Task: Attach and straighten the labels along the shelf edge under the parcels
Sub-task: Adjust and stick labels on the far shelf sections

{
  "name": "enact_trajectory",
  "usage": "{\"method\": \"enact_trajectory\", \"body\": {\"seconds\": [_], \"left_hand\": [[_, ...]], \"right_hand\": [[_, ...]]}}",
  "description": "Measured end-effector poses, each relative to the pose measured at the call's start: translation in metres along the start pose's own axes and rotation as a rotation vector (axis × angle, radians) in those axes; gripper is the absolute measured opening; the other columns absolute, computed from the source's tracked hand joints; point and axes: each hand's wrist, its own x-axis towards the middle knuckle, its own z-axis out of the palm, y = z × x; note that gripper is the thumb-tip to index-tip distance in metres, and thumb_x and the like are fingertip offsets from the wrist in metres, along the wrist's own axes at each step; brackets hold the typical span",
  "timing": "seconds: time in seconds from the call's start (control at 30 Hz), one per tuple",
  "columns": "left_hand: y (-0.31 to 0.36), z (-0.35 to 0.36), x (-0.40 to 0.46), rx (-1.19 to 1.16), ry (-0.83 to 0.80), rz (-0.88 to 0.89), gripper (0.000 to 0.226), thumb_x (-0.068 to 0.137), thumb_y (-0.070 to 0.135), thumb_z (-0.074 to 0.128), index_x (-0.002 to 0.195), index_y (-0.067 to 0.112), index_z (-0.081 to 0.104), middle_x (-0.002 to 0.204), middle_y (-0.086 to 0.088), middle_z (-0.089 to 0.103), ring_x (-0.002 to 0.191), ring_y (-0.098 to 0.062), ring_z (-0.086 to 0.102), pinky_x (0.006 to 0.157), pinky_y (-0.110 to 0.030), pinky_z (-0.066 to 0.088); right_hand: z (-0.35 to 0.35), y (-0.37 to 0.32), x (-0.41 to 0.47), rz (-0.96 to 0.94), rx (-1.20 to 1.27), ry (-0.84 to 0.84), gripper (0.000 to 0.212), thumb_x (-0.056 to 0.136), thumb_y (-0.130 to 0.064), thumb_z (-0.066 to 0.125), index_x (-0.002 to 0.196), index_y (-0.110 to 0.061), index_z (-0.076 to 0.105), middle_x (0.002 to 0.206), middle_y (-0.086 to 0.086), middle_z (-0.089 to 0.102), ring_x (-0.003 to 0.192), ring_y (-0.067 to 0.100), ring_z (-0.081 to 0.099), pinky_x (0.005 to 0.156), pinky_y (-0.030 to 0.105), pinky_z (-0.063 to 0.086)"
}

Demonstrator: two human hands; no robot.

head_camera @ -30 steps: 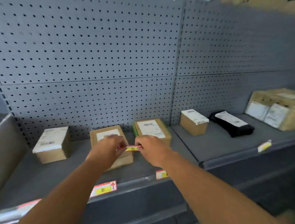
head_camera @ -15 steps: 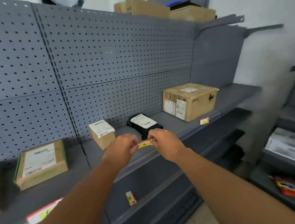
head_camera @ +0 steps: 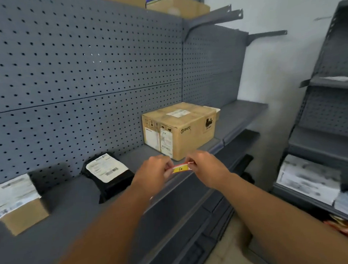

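Head view, nearest first: the left hand (head_camera: 154, 169) and right hand (head_camera: 205, 166) each pinch one end of a yellow label (head_camera: 180, 168), stretched between them just in front of the cardboard box (head_camera: 179, 129) and above the shelf edge (head_camera: 188, 176). Light, thin and floppy by the look of it, it is best held at both ends. Left of the box lies a black parcel (head_camera: 107, 174).

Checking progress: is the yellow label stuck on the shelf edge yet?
No, both hands pinch the label by its ends.
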Motion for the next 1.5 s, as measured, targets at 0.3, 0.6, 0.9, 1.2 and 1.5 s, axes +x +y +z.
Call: {"method": "enact_trajectory", "body": {"seconds": [0.3, 0.6, 0.9, 1.2, 1.5], "left_hand": [[-0.027, 0.041, 0.117, -0.005, -0.029, -0.020, 0.005, 0.088, 0.020, 0.072, 0.092, 0.020, 0.070, 0.084, 0.011, 0.060, 0.070, 0.002, 0.056, 0.058, -0.011, 0.039], [-0.034, 0.054, 0.131, 0.129, -0.087, -0.148, 0.008, 0.088, 0.030, 0.072, 0.093, 0.025, 0.069, 0.083, 0.013, 0.061, 0.073, 0.001, 0.056, 0.066, -0.023, 0.050], [0.043, 0.096, 0.143, 0.186, 0.114, -0.344, 0.006, 0.089, 0.027, 0.071, 0.091, 0.024, 0.068, 0.083, 0.010, 0.063, 0.073, -0.005, 0.060, 0.070, -0.031, 0.056], [0.088, 0.148, 0.207, 0.193, 0.098, -0.307, 0.004, 0.090, 0.025, 0.070, 0.093, 0.022, 0.069, 0.086, 0.010, 0.061, 0.074, -0.005, 0.058, 0.070, -0.028, 0.054], [0.088, 0.220, 0.300, 0.076, 0.041, -0.199, 0.011, 0.090, 0.028, 0.070, 0.098, 0.021, 0.070, 0.091, 0.004, 0.071, 0.079, -0.008, 0.062, 0.075, -0.033, 0.056]], "right_hand": [[-0.004, 0.081, 0.117, -0.091, 0.055, -0.103, 0.010, 0.099, -0.018, 0.057, 0.092, -0.025, 0.059, 0.094, -0.002, 0.062, 0.086, 0.017, 0.057, 0.077, 0.037, 0.050], [0.021, 0.123, 0.163, -0.339, 0.156, -0.216, 0.011, 0.098, -0.021, 0.061, 0.094, -0.030, 0.062, 0.088, -0.011, 0.063, 0.082, 0.006, 0.058, 0.070, 0.030, 0.049], [-0.004, 0.189, 0.177, -0.584, 0.239, -0.228, 0.008, 0.096, -0.016, 0.064, 0.096, -0.025, 0.063, 0.097, -0.008, 0.064, 0.089, 0.009, 0.059, 0.080, 0.036, 0.054], [-0.028, 0.278, 0.204, -0.573, 0.271, -0.257, 0.008, 0.096, -0.015, 0.063, 0.092, -0.022, 0.063, 0.091, -0.006, 0.063, 0.085, 0.011, 0.058, 0.076, 0.036, 0.052], [-0.047, 0.371, 0.253, -0.465, 0.137, -0.281, 0.010, 0.095, -0.016, 0.065, 0.091, -0.025, 0.066, 0.085, -0.014, 0.061, 0.080, 0.002, 0.056, 0.069, 0.026, 0.043]]}}
